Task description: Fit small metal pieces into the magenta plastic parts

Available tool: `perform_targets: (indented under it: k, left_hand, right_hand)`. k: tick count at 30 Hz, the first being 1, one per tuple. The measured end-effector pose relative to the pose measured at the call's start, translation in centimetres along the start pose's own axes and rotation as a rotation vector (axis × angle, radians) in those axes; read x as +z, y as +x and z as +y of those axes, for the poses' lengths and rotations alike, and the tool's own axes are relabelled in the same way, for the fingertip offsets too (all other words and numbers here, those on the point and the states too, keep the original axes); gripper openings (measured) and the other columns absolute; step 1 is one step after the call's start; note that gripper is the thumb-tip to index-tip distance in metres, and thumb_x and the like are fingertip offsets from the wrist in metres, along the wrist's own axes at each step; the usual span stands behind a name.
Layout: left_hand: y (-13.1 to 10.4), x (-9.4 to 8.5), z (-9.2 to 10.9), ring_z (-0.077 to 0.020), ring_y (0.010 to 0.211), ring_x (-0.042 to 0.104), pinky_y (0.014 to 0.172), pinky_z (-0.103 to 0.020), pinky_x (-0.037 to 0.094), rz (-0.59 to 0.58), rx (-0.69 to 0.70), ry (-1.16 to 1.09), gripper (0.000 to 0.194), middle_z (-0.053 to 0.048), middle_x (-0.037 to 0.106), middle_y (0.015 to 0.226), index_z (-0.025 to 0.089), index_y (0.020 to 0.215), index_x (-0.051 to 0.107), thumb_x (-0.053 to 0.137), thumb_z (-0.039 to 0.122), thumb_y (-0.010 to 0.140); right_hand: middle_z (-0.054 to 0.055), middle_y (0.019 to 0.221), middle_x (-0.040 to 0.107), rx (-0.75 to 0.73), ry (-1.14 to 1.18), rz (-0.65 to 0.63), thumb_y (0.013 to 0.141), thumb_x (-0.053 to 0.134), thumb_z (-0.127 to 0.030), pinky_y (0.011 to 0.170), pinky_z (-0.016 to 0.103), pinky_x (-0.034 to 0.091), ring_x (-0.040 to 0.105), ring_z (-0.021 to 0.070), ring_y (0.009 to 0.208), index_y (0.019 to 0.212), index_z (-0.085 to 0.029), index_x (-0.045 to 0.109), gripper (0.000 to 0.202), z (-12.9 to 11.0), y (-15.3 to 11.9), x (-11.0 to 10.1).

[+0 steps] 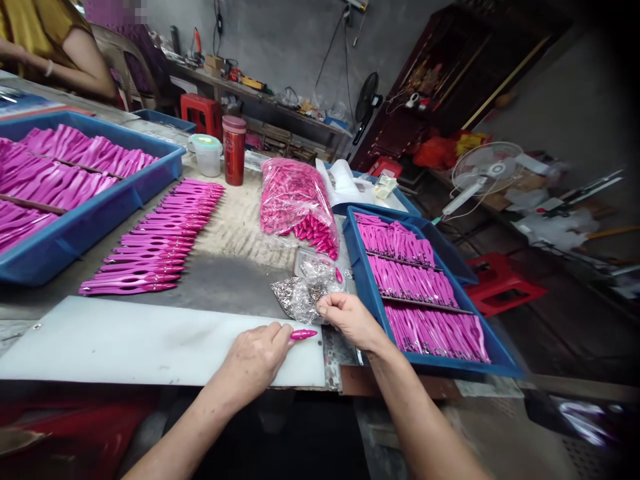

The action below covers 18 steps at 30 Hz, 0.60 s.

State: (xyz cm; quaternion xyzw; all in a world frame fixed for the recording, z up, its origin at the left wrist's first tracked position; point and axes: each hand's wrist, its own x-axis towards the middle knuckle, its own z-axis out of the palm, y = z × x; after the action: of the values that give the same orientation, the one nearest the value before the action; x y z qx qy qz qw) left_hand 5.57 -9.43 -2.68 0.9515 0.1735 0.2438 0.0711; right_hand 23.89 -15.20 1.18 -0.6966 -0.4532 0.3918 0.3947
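Note:
My left hand [260,357] is closed over the white board, holding a pink pointed plastic piece [304,335] whose tip sticks out to the right. My right hand [350,320] is at a clear plastic bag of small metal parts [305,297], thumb and forefinger pinched together at its edge. What lies between those fingertips is too small to tell. Just behind is a large clear bag of pink pointed pieces [295,193], spilling from its mouth. A row of slim purple-pink plastic tools [150,247] lies side by side on the table, left of the bags.
A long white board [150,343] lies along the table's front edge. Blue trays full of purple-pink tools stand at left [160,173] and right [500,363]. A red tumbler [234,153] and a lidded tub [207,160] stand behind. Another person's arm [85,67] rests at the far left.

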Motion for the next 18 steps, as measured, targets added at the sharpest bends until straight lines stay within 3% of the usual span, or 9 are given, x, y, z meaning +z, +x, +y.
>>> perform_targets:
  k: [6, 11, 18]
  left_hand:
    - [0.1, -0.1, 0.0, -0.0118, 0.051, 0.048, 0.048, -0.022, 0.035, 0.016, 0.01, 0.0, 0.019, 0.001, 0.048, 0.06, 0.018, 0.075, 0.049, 0.034, 0.02, 0.087]
    - [0.0, -0.1, -0.1, -0.0115, 0.052, 0.049, 0.049, -0.022, 0.036, 0.015, 0.003, -0.001, 0.02, 0.001, 0.049, 0.061, 0.017, 0.076, 0.049, 0.033, 0.019, 0.087]
    - [0.1, 0.0, -0.2, -0.0109, 0.053, 0.05, 0.049, -0.021, 0.037, 0.026, -0.02, 0.002, 0.021, 0.001, 0.051, 0.061, 0.018, 0.078, 0.05, 0.031, 0.021, 0.088]
  right_hand:
    - [-0.007, 0.051, 0.032, 0.002, -0.069, 0.006, 0.072, 0.046, -0.03, 0.045, 0.019, 0.023, 0.027, 0.0069, 0.047, 0.057, -0.018, 0.041, 0.02, 0.6, -1.2, 0.3]
    - [-0.005, 0.055, 0.037, -0.061, -0.341, 0.068, 0.076, 0.043, -0.021, 0.05, 0.02, 0.028, 0.035, 0.0088, 0.054, 0.057, -0.018, 0.039, 0.019, 1.0, -2.5, 0.7]
    - [-0.001, 0.062, 0.05, -0.218, -0.644, 0.13, 0.077, 0.041, -0.012, 0.056, 0.022, 0.035, 0.047, 0.0115, 0.06, 0.062, -0.017, 0.051, 0.018, 2.3, -3.3, 2.4]
